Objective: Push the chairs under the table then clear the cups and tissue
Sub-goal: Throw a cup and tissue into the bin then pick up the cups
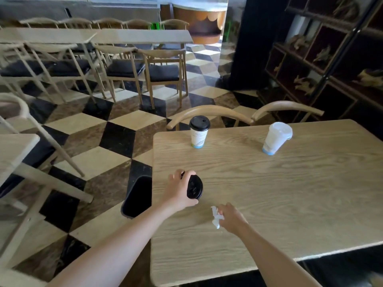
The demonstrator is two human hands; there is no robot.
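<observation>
My left hand (178,193) grips a black-lidded cup (194,187), tilted so its lid faces me, near the left edge of the wooden table (279,193). A crumpled white tissue (216,217) is pinched in my right hand (230,217) just above the tabletop. At the table's far side stand a white paper cup with a black lid (199,131) and a white cup with a clear lid (276,138). Two wooden chairs (209,114) (287,107) sit tucked against the far edge, only their curved backs showing.
A black bin (137,196) stands on the checkered floor right beside the table's left edge. Another table and chair (18,154) are at the left. Rows of chairs and tables (124,59) fill the back; a dark shelf unit (331,59) stands at the right.
</observation>
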